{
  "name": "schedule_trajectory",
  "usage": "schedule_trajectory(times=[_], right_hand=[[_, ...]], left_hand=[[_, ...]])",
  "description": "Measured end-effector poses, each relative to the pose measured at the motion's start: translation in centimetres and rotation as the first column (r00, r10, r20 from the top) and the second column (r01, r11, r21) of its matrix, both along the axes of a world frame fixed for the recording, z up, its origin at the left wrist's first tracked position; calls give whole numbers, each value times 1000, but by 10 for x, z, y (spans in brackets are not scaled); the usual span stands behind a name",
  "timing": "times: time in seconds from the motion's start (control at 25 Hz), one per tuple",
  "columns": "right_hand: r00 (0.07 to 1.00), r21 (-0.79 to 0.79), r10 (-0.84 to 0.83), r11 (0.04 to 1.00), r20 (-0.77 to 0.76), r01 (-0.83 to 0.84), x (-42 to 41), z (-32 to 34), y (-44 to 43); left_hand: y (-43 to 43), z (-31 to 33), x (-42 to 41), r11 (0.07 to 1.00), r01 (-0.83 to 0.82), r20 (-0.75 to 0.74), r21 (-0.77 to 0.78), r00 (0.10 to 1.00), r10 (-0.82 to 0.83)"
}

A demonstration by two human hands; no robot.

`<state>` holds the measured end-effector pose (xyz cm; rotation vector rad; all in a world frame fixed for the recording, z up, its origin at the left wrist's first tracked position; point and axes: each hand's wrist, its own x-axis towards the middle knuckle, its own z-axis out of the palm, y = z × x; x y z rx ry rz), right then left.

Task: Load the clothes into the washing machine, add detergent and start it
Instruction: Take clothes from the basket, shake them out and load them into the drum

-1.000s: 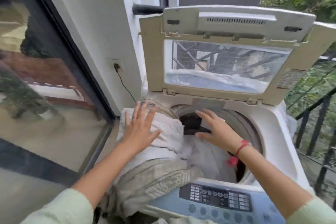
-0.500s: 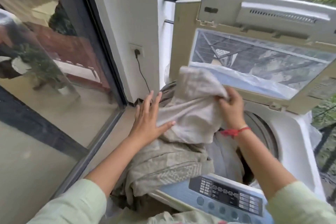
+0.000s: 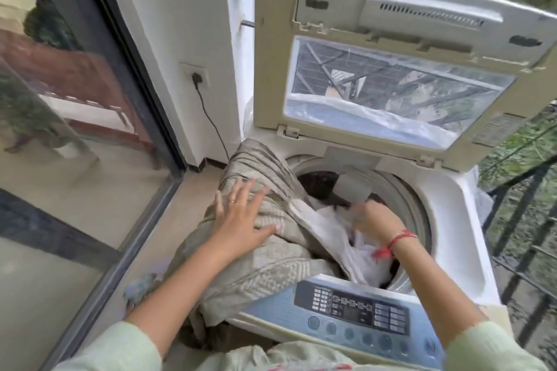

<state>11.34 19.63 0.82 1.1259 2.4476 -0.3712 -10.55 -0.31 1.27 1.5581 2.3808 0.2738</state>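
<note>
A top-loading washing machine [image 3: 452,208] stands with its lid [image 3: 401,75] raised. A beige patterned cloth [image 3: 259,262] hangs over the machine's left rim and down its side. My left hand [image 3: 241,220] lies flat on it with fingers spread. White clothes [image 3: 337,235] sit inside the drum [image 3: 404,199]. My right hand [image 3: 373,220] is down in the drum, blurred, with its fingers closed on the white clothes. The control panel [image 3: 352,310] is at the front edge.
A glass sliding door [image 3: 69,129] runs along the left. A wall socket with a plugged black cable [image 3: 197,77] sits on the white wall behind. A dark metal railing [image 3: 518,220] and greenery are on the right. No detergent is in view.
My right hand, which held a pale cloth up in front of the lid, has gone down into the drum with it. My left hand stays pressed on the beige cloth.
</note>
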Motion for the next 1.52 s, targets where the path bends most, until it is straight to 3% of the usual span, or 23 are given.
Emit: schedule_trajectory(times=[0.04, 0.08, 0.16, 0.32, 0.52, 0.6, 0.72, 0.8, 0.84, 0.88, 0.92, 0.96, 1.0, 1.04, 1.08, 1.12, 1.16, 1.2, 1.24, 1.32, 1.36, 1.4, 1.52], right_hand=[[961, 16, -24, 999, -276, 29, -21, 8, -12], [839, -10, -64, 998, -540, 70, -49, 15, -24], [679, -119, -93, 993, -728, 9, -110, 24, -44], [729, -254, -243, 962, -640, 97, -185, -24, -77], [529, -135, -154, 988, -834, 75, -151, 16, -58], [372, -112, -140, 989, -917, 96, -121, 64, -37], [94, -113, -133, 974, -987, 198, -47, 142, -15], [-152, -146, -102, 938, -983, 315, -1, 179, 7], [-228, -171, -87, 909, -970, 380, 14, 182, 21], [-193, -138, -53, 880, -980, 455, 21, 178, 30], [32, 27, 11, 824, -999, 566, 23, 157, 39], [360, 244, 38, 801, -932, 547, 25, 124, 48], [705, 319, -33, 876, -708, 361, 20, 83, 48], [959, 230, -67, 964, -276, 133, 14, 42, 39], [996, 70, -7, 998, 89, 1, 9, 15, 28], [972, -45, 53, 998, 229, -44, -1, 6, 15], [986, -83, 66, 995, 150, -54, -14, 8, 4], [992, -84, 36, 995, -117, -46, -28, 14, -7], [920, -104, 19, 992, -391, -65, -49, 26, -23], [744, -166, 25, 969, -668, -182, -104, 49, -61], [721, -144, 66, 964, -690, -225, -135, 52, -75], [760, -80, 127, 970, -638, -229, -165, 49, -85], [936, 86, 232, 972, -264, -216, -235, 16, -108]], left_hand=[[-11, 0, -6, 991, -74, 31, 115, 997, 71], [-23, -1, -13, 967, -163, 101, 196, 984, 145], [-46, -8, -26, 912, -337, 275, 234, 923, 271], [-80, -23, -25, 856, -482, 409, 189, 831, 377], [-75, -15, -20, 881, -427, 476, 202, 829, 293], [-56, 2, -21, 901, -355, 473, 249, 856, 207], [-22, 33, -19, 925, -176, 336, 337, 940, 56], [-3, 45, -13, 944, -48, 245, 326, 969, -35], [5, 44, -9, 958, 0, 217, 288, 974, -65], [11, 38, -6, 976, 29, 192, 218, 979, -72], [15, 28, -3, 993, 41, 156, 108, 986, -58], [18, 17, 0, 999, 43, 110, -32, 993, -39], [19, 9, 3, 987, 43, 64, -157, 997, -33], [19, 3, 6, 975, 54, 33, -218, 998, -48], [16, 0, 5, 975, 68, 25, -212, 998, -64], [9, 1, 1, 984, 77, 39, -162, 997, -71], [-1, 6, -6, 991, 79, 64, -107, 995, -73], [-16, 9, -16, 995, 74, 99, -64, 993, -67], [-36, 11, -30, 998, 54, 152, -43, 987, -47], [-81, 4, -60, 995, -25, 288, -95, 956, 51], [-104, -5, -73, 983, -97, 349, -158, 926, 147], [-123, -17, -82, 961, -169, 406, -221, 879, 248], [-154, -50, -84, 922, -254, 520, -294, 766, 377]])
